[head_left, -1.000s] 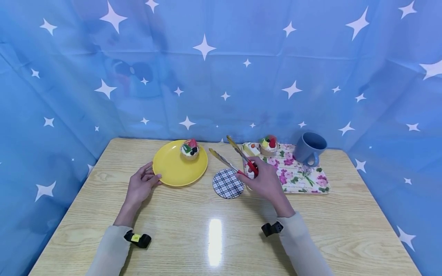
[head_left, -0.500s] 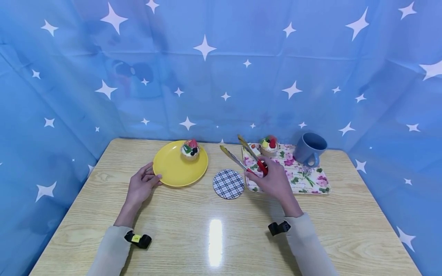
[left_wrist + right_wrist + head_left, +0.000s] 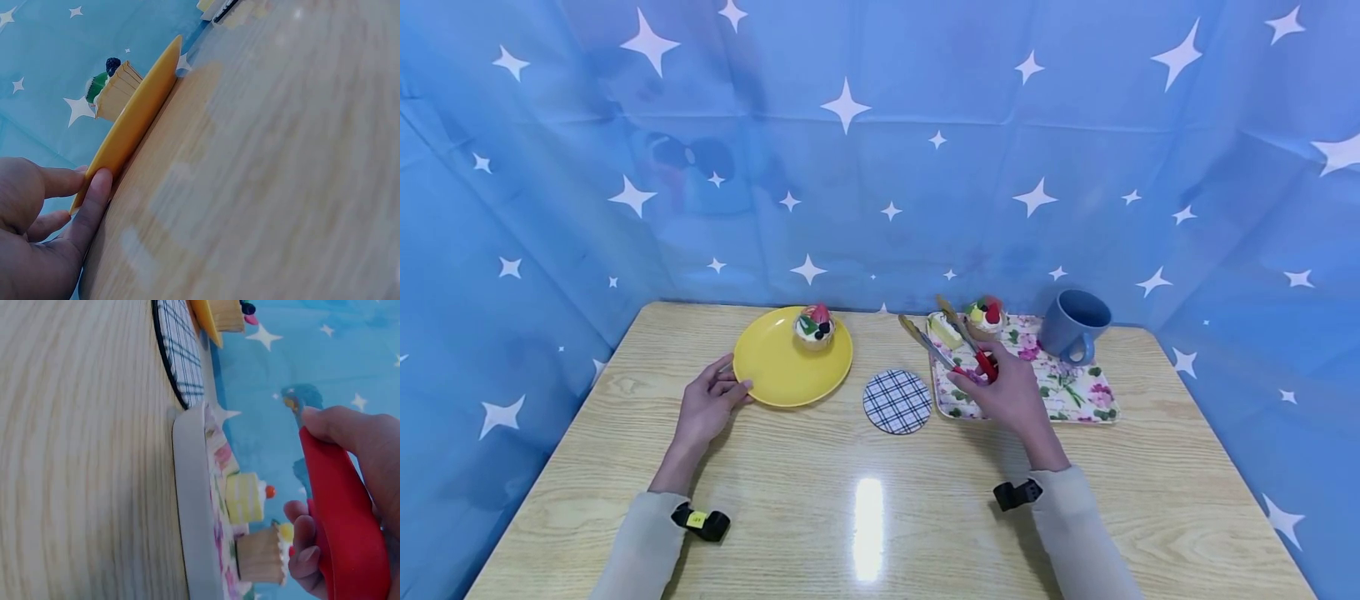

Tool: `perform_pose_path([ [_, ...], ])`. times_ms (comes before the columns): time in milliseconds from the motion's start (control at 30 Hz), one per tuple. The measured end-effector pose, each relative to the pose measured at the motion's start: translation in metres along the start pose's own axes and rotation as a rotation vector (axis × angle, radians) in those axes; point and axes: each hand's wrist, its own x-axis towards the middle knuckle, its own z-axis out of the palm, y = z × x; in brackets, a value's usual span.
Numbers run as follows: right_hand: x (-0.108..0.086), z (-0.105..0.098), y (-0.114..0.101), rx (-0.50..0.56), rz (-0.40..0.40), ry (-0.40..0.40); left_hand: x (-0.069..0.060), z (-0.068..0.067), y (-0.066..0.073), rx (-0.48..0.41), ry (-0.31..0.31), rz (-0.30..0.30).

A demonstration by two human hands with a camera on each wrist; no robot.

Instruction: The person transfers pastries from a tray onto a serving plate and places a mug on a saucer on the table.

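Tongs (image 3: 958, 326) shifted toward three o'clock; I judge cake slice (image 3: 943, 332) within easier reach; right fingers (image 3: 304, 532) grip handles (image 3: 350, 531) (left fingers (image 3: 62, 182) pinch plate (image 3: 775, 375)).

Head view: bright, even light, mostly sharp; table (image 3: 790, 500) carries one hard glare strip (image 3: 868, 529) nr its front edge, abt midway betw. the corners (pure white at its core). Soft shadows lie on the inner sides of both sleeves (image 3: 640, 542); faint dark patch on curtain (image 3: 820, 183) just behind the back edge. L wrist view: dimmer, hazy, w/ washed-out patches & smeared wood grain. R wrist view: soft too; tongs' (image 3: 344, 512) far tips blurred.
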Motion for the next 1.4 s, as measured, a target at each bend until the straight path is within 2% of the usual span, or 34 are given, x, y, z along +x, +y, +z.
perform_pose_path([
  [100,-0.001,-0.002,0.004,-0.003,0.014,0.004,0.000,0.000,-0.001,0.009,-0.001,0.001],
  [300,0.000,-0.003,0.010,-0.025,-0.009,0.027,-0.001,-0.001,-0.002,0.017,0.007,-0.002],
  [433,0.001,-0.003,0.016,-0.042,0.018,0.026,-0.001,-0.002,-0.001,0.018,0.005,-0.002],
  [667,0.005,0.001,0.027,-0.051,0.064,0.000,0.000,-0.003,0.001,0.036,0.014,0.001],
  [1400,0.008,0.004,0.039,-0.051,0.093,-0.093,0.000,-0.002,-0.001,0.018,-0.001,0.003],
])
